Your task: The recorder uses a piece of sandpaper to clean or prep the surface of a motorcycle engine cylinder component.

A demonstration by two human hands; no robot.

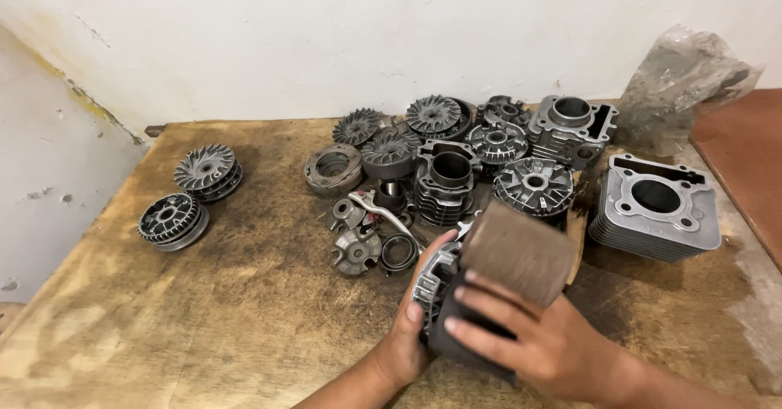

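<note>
Grey cast metal is what we are handling: a finned engine part (pixel 436 283), dark and round, is being held just above the tabletop (pixel 244 311), directly in front of the upright finned cylinder (pixel 444 182) that stands in the middle of the parts heap. Our left hand (pixel 407 332) is cupping the part from its left side, thumb lying across the finned edge. Our right hand (pixel 538 340) is closing over it from the right, fingers (pixel 481 307) spread across the dark face and pressing a brown abrasive-looking roll or pad (pixel 521 250) against the top; whether that pad is fixed to the part we cannot tell.

Judgement on technique: we are getting the best control by keeping the left hand as the steady clamp and letting only the right hand work the pad, with fingertips kept clear of the fin edges.

Left of the cylinder, well apart, two ribbed pulley discs (pixel 189 197) are lying. Right of it a square cylinder block (pixel 656 209) is sitting, and behind that a crumpled plastic bag (pixel 684 79) is leaning near the wall.
</note>
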